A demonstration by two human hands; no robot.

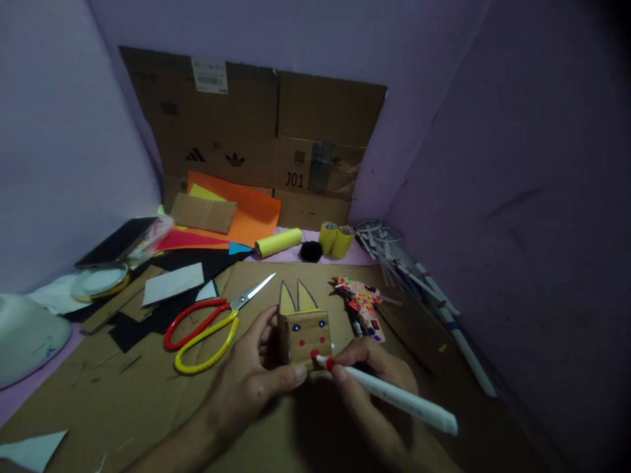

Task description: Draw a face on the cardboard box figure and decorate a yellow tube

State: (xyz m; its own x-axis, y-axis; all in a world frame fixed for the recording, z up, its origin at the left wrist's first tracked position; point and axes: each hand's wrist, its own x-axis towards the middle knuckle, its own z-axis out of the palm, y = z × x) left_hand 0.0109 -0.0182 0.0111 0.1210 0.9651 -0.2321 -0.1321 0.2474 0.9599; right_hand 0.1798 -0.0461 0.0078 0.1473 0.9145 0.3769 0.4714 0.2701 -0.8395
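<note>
Head view: a small cardboard box figure [304, 336] with two pointed yellow ears, blue eye dots and red dots on its face is held upright on the cardboard sheet [123, 394] that covers the tabletop. It is pinched by the grip of the left hand [256, 374], with the thumb pressed against its lower front edge and the fingers wrapped behind its left side. A white marker with a red tip [389, 394] is pinched in the grip of the right hand [374, 374], and the red tip is set against the lower front face of the figure. Red-and-yellow scissors [211, 325] are laid just left of the left hand, blades closed. A patterned paper piece [362, 302] is placed just beyond the right hand. Yellow rolls [305, 241] and orange paper [246, 210] are located further back, near a flattened carton [256, 138] leaned against the wall.
</note>
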